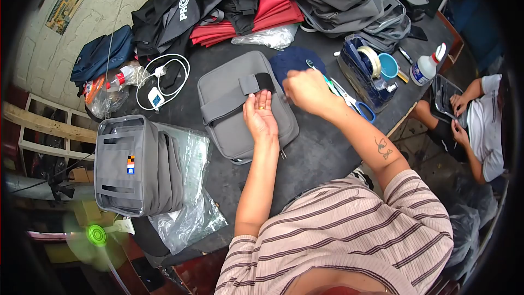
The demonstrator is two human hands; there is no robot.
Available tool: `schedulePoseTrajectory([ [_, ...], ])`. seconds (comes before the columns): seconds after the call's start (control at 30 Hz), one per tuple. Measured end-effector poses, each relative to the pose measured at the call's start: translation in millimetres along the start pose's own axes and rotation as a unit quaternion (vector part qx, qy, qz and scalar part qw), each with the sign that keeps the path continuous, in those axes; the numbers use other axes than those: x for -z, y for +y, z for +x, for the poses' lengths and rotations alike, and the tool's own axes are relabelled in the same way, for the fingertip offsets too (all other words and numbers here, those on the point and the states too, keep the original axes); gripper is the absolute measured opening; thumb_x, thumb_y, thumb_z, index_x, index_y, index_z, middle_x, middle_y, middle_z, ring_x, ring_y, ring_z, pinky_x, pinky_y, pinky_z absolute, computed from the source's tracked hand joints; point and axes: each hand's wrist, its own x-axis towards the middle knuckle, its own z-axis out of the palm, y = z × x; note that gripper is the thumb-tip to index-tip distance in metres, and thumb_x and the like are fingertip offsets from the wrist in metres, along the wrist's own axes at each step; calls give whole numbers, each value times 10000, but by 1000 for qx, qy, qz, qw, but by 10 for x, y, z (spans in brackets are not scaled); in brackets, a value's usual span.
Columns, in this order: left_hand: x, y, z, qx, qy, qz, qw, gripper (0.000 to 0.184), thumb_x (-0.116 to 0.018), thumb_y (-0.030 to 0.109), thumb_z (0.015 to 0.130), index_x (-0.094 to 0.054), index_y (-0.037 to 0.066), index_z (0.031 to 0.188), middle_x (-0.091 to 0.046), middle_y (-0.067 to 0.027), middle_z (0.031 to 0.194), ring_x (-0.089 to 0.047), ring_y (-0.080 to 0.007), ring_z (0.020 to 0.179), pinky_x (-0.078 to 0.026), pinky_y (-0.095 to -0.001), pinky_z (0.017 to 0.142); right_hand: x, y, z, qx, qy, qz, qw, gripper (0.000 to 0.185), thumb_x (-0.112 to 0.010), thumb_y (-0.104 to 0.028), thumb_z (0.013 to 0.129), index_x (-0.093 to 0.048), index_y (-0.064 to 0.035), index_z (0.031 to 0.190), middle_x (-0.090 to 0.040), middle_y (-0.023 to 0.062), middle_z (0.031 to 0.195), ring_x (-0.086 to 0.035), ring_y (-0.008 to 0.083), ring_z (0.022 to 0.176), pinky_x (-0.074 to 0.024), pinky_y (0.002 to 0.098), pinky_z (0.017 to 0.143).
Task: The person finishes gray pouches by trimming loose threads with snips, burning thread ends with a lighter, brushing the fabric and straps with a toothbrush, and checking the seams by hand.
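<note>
A grey fabric bag [226, 79] lies flat on the dark table in front of me. Across it runs a grey strap [226, 108], with a short tab and a black patch [265, 82] near its right end. My left hand [262, 116] rests palm up on the bag, fingers stretched out against the strap's end. Just past the bag's right edge is my right hand [310, 92], raised with curled fingers; whatever it may hold is hidden. Beneath and behind it lies a round dark blue cloth [295, 61]. Blue-handled scissors [364, 110] lie right of that hand.
A stack of grey bags [136, 164] sits on clear plastic [191, 207] at left. A caddy [355, 71] with tape and a glue bottle [424, 71] stand right. Red fabric [262, 24] and more bags line the back. Another person [486, 125] sits at right; a fan [97, 235] is lower left.
</note>
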Motion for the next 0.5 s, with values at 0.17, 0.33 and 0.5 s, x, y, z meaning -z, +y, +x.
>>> schedulePoseTrajectory([
  [0.17,-8,47,-2,5,1,-13,1000,113,-599,134,881,-552,31,872,-645,-117,869,-634,-236,847,-506,-388,891,-120,1,67,-49,67,4,997,53,-620,-121,730,-643,-84,700,-591,80,732,-632,281,683,-485,392,635],
  [0.33,-20,66,-19,5,-9,-12,1000,109,-604,136,880,-559,37,879,-643,-112,871,-633,-237,852,-504,-386,890,-156,-22,88,-55,67,-15,996,65,-624,-125,732,-632,-76,690,-585,82,735,-635,269,695,-480,391,638],
  [0.5,23,115,-5,4,-15,15,1000,103,-603,129,883,-559,37,899,-644,-111,874,-627,-234,869,-498,-378,881,100,-61,-53,-11,-57,23,998,110,-663,-143,685,-651,-53,747,-618,96,763,-648,280,696,-497,393,677],
])
